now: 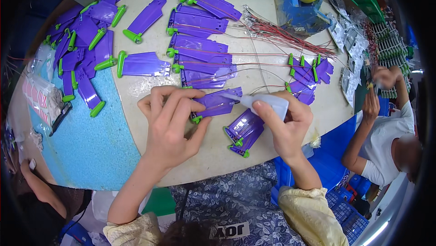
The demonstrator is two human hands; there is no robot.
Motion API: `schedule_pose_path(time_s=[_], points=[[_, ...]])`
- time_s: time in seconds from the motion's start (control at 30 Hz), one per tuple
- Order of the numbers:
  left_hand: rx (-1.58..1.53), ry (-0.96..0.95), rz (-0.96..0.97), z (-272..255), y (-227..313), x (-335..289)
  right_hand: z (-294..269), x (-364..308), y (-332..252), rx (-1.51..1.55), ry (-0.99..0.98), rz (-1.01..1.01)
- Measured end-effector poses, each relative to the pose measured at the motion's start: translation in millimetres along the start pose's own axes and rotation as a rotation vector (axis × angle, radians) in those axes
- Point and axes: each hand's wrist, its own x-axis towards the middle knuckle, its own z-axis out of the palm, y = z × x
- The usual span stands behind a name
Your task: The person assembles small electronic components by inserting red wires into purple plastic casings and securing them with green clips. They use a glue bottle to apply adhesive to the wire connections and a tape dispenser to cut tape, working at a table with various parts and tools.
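Observation:
A purple wing-shaped plastic part (217, 104) with a green end lies under my left hand (165, 125), whose fingers and thumb grip its green-tipped side. In my right hand (293, 130) is a white squeeze bottle (276, 104), tilted so that its thin nozzle points left over that part. Whether the tip touches the surface I cannot tell. Just below the nozzle lie overlapping purple parts (247, 130) with green ends. Beyond my hands, a column of similar parts (197, 51) carries thin red and white wires.
A heap of purple parts (88, 32) covers the far left, next to a blue mat (100, 141). A wire bundle (277, 32), a blue tape dispenser (295, 5) and silvery pieces (352, 46) stand at the far right. Another person (386, 141) works at the right; another's arm (41, 187) shows at left.

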Motion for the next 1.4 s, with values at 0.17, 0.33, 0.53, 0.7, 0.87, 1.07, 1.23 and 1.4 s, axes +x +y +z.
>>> schedule_pose_path(time_s=[0.17, 0.33, 0.53, 0.7, 0.87, 1.07, 1.23, 1.4], points=[[-0.050, 0.023, -0.024, 0, -4, -3, -13, -8, 0, 0.061, 0.058, 0.014], [-0.023, 0.019, 0.040, 1, -1, -5, -24, -14, 0, -0.073, 0.041, 0.049], [0.242, 0.024, 0.056, 14, 24, -30, -41, -25, -7, 0.153, 0.089, 0.074], [0.071, 0.029, 0.020, 6, 16, -21, -17, -23, -3, -0.103, 0.015, -0.030], [0.016, 0.030, -0.020, 6, 17, -22, -19, -25, 4, -0.089, 0.048, -0.082], [0.061, 0.012, 0.085, 1, 20, -23, -38, -33, -5, -0.077, 0.084, 0.092], [0.268, 0.002, 0.081, 19, 46, -61, -48, -45, -4, 0.117, 0.085, 0.055], [0.027, 0.016, -0.059, 5, 34, -50, -23, -46, -11, -0.103, -0.035, -0.085]])
